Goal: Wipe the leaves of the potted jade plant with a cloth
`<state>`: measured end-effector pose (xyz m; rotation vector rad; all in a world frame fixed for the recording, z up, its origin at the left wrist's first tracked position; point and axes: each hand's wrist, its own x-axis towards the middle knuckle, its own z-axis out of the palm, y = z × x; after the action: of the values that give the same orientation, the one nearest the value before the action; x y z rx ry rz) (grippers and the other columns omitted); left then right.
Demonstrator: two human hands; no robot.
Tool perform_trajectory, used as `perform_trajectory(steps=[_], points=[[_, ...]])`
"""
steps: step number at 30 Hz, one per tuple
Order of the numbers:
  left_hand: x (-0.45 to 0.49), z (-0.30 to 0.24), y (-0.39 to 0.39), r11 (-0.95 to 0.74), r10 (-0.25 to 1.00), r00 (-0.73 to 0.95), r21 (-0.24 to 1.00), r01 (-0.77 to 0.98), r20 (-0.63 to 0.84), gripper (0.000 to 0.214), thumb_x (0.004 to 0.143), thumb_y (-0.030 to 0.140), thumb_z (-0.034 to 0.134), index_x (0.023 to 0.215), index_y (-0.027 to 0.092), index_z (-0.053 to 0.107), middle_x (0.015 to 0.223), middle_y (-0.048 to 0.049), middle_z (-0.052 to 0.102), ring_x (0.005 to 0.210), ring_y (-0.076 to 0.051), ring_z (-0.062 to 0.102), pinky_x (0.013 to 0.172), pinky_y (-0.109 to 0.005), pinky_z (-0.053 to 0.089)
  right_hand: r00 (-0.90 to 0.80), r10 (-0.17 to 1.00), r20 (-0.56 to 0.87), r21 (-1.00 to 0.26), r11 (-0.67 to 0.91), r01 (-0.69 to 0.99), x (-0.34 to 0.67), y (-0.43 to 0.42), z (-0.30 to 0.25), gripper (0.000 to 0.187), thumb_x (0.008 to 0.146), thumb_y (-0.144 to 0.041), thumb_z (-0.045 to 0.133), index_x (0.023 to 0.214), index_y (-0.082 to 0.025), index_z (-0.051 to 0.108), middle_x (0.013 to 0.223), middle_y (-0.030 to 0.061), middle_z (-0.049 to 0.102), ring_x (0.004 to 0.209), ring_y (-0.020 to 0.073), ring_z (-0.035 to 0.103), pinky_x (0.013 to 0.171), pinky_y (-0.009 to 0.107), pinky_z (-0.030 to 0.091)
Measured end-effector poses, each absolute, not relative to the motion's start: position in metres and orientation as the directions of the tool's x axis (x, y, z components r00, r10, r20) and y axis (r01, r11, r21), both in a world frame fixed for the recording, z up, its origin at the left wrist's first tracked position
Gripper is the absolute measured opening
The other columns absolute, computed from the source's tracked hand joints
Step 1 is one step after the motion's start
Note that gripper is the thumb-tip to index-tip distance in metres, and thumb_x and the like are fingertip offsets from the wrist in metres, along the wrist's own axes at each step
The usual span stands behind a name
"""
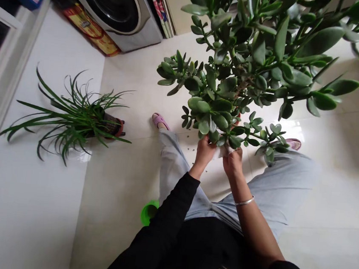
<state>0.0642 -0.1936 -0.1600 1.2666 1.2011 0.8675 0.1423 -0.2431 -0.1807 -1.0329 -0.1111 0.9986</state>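
Your cream tiled floor [323, 261], a long-leaved potted plant [78, 117] on a red stand, a bright green cup [149, 212], small dark specks [184, 150] near your feet, a front-loading washing machine [115, 12], a red-and-yellow mat [91, 29]

The fleshy-leaved green jade plant [237, 72] ran off the picture's top edge and hid its own pot. Its leaves covered the fingertips of the left hand [205, 152] and right hand [232, 163]. A white scrap [224, 153] between them was mostly covered, a bright green plastic object [149, 212] was partly hidden behind a black sleeve [172, 206], and tiny dark specks [193, 155] were too small to tell.
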Motion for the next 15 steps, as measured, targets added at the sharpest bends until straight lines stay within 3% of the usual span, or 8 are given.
perform_trajectory(steps=[6,11,15], points=[[0.06,-0.155,-0.205,0.083,0.974,0.195,0.983,0.163,-0.115,0.017,0.082,0.008,0.067,0.092,0.019,0.074,0.094,-0.0047,0.077,0.087,-0.018,0.068,0.08,-0.026,0.05,0.588,0.719,-0.371,-0.751,0.141,-0.646,0.135,-0.247,-0.184,0.049,0.053,-0.041,0.095,0.092,-0.021,0.074,0.088,0.0038,0.08,0.095,0.0228,0.073,0.09,0.039,0.059],[0.053,-0.156,-0.215,0.087,0.964,0.233,0.978,0.188,-0.131,0.003,0.085,0.018,0.071,0.087,0.019,0.073,0.083,-0.0024,0.073,0.075,-0.015,0.062,0.074,-0.024,0.045,0.674,0.623,-0.397,-0.785,0.15,-0.601,0.128,-0.237,-0.187,0.038,0.059,-0.041,0.088,0.086,-0.02,0.071,0.077,-0.0013,0.074,0.074,0.0156,0.064,0.076,0.032,0.055],[0.049,-0.156,-0.219,0.127,0.959,0.233,0.978,0.167,-0.164,0.014,0.086,0.03,0.075,0.081,0.018,0.069,0.07,0.0014,0.066,0.066,-0.014,0.055,0.068,-0.023,0.041,0.719,0.564,-0.406,-0.822,0.117,-0.557,0.129,-0.235,-0.185,0.03,0.06,-0.037,0.083,0.079,-0.019,0.067,0.068,-0.0046,0.068,0.063,0.012,0.055,0.063,0.027,0.049]])
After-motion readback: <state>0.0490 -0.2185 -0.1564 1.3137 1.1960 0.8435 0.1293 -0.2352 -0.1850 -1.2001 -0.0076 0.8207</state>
